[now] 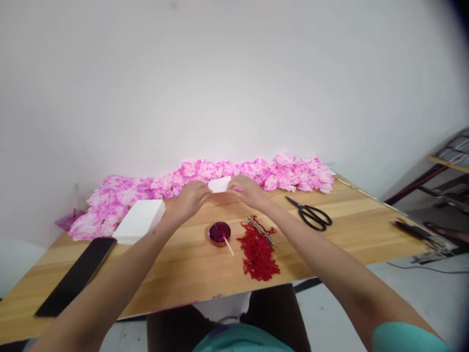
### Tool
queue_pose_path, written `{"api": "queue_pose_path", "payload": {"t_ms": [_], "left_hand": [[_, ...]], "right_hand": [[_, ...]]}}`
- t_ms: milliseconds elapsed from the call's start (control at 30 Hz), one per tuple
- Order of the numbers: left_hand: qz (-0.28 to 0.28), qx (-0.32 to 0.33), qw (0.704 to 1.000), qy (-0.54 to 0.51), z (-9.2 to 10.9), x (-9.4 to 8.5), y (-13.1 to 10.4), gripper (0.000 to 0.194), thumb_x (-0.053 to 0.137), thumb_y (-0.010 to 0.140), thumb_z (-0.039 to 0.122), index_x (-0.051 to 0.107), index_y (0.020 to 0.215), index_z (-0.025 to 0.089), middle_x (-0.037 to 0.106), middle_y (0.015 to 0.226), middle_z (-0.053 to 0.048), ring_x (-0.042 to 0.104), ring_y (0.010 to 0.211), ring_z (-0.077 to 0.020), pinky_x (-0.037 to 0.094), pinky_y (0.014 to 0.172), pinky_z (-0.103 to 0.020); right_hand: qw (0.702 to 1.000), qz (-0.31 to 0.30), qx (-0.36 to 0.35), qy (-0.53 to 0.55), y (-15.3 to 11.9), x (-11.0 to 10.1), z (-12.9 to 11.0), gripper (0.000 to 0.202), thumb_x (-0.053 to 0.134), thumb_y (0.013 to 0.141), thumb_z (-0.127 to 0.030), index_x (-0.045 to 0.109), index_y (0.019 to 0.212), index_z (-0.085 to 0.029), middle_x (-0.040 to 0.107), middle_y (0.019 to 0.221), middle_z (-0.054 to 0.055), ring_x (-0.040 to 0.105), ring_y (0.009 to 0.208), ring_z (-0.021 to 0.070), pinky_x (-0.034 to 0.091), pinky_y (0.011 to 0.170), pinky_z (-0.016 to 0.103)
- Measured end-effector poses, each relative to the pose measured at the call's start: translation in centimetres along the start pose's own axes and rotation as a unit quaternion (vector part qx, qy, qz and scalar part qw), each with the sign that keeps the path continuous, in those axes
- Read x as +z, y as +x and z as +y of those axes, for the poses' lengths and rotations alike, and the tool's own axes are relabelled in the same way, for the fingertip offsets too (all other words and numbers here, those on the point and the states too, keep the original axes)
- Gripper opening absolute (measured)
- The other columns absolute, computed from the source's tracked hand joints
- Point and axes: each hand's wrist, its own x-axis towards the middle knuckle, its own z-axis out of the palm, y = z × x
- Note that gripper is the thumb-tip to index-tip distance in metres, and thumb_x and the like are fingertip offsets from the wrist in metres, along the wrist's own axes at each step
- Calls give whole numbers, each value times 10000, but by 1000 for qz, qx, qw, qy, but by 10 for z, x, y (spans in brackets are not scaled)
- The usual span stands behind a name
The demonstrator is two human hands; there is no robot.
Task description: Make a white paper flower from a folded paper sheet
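Note:
A small white piece of folded paper [220, 185] is held up over the far middle of the table. My left hand [194, 196] grips its left end between closed fingers. At the opposite end my right hand [248, 189] pinches it too. Just behind both hands runs a long heap of pink and white paper flowers [216, 169]. Below the hands sits a small bowl of dark purple liquid [220, 232] with a thin pale stick [229, 246] leaning out of it. A stack of white paper [141, 220] lies left of my left hand.
Red yarn [259, 254] lies right of the bowl, with a few thin striped strands [261, 229] on it. Black-handled scissors [310, 215] rest further right. A black phone-like slab [77, 276] lies at the left. The wooden table [176, 281] meets a white wall behind the flowers.

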Motion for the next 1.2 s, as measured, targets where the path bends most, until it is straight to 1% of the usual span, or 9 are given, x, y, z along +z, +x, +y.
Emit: {"api": "queue_pose_path", "payload": {"t_ms": [67, 133, 267, 533, 667, 800, 933, 1067, 1200], "left_hand": [[-51, 10, 999, 6, -3, 20, -27, 308, 442, 969, 291, 720, 877, 198, 705, 894, -84, 594, 872, -226, 405, 806, -350], [-97, 15, 995, 0, -5, 38, -45, 294, 455, 968, 287, 715, 867, 193, 706, 898, -81, 597, 857, -219, 402, 779, -339], [-109, -2, 994, -12, -9, 52, -57, 298, 465, 972, 306, 711, 850, 192, 699, 874, -83, 588, 851, -221, 397, 773, -343], [-65, -106, 980, -155, -5, 47, -50, 245, 558, 899, 341, 721, 787, 197, 711, 814, -72, 612, 803, -210, 437, 766, -329], [-16, -197, 952, -235, -5, 52, -45, 172, 613, 806, 328, 743, 773, 219, 733, 804, -54, 638, 756, -210, 457, 702, -302], [-23, -265, 920, -287, -3, 50, -41, 171, 617, 768, 298, 744, 843, 210, 729, 808, -35, 629, 719, -196, 445, 635, -267], [-35, -275, 918, -283, -1, 47, -37, 227, 572, 794, 276, 720, 947, 195, 716, 851, -34, 619, 734, -189, 444, 645, -261], [13, -258, 928, -267, 1, 47, -36, 209, 551, 828, 275, 699, 954, 198, 709, 909, -52, 633, 813, -207, 476, 736, -293], [49, -186, 948, -253, 5, 44, -36, 188, 555, 857, 281, 709, 943, 215, 711, 1001, -72, 624, 983, -237, 461, 927, -367]], "right_hand": [[996, -91, -16, 3, -24, 17, 3, 147, 567, 912, -250, 673, 833, -186, 682, 889, 68, 563, 883, 194, 391, 808, 304], [988, -153, 24, 5, -40, 32, 7, 123, 591, 899, -242, 681, 837, -184, 683, 877, 60, 564, 851, 183, 378, 756, 280], [975, -202, 87, 17, -44, 45, 13, 70, 651, 851, -234, 695, 817, -191, 693, 839, 40, 563, 763, 159, 332, 661, 245], [969, -190, 153, 49, -45, 43, 17, 111, 622, 851, -257, 698, 820, -183, 685, 750, 6, 553, 650, 125, 298, 603, 232], [968, -157, 184, 70, -49, 48, 18, 143, 589, 867, -278, 678, 822, -175, 653, 711, -6, 539, 636, 120, 311, 601, 229], [963, -115, 212, 117, -52, 53, 18, 140, 592, 851, -264, 632, 959, -185, 645, 737, -17, 545, 657, 127, 341, 629, 236], [960, -99, 218, 143, -53, 53, 16, 240, 570, 836, -236, 545, 1072, -199, 623, 775, -29, 525, 662, 131, 358, 641, 243], [959, -92, 200, 179, -53, 49, 16, 89, 521, 852, -244, 561, 918, -201, 583, 782, -17, 511, 699, 135, 369, 670, 249], [958, -75, 191, 201, -52, 47, 18, 108, 490, 855, -235, 587, 828, -196, 583, 786, -1, 517, 734, 143, 378, 697, 255]]}}
